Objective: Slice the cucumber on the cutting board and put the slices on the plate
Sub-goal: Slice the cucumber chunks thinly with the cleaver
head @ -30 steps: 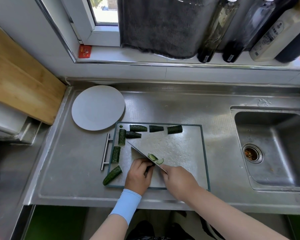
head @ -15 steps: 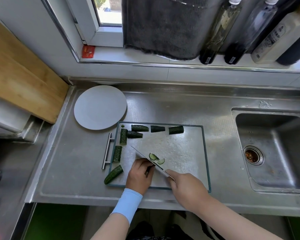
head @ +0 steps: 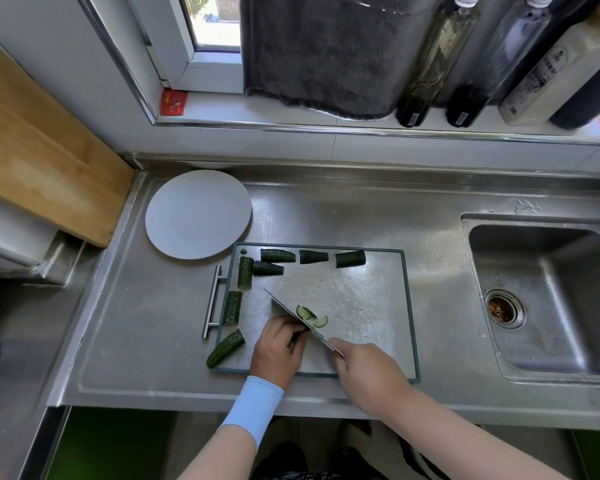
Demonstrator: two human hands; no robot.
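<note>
Steel cutting board (head: 361,299), near edge | my left hand (head: 276,353) fingers (head: 284,323) curl over dark green cucumber piece (head: 300,331) | right hand (head: 368,372) fingers (head: 340,346) clasp steel knife (head: 284,308), blade diagonal, just right.

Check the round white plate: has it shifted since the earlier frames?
No. The round white plate sits just off the far-left corner of the steel cutting board, its rim as close to that corner as before; only the camera view shifted slightly.
</note>
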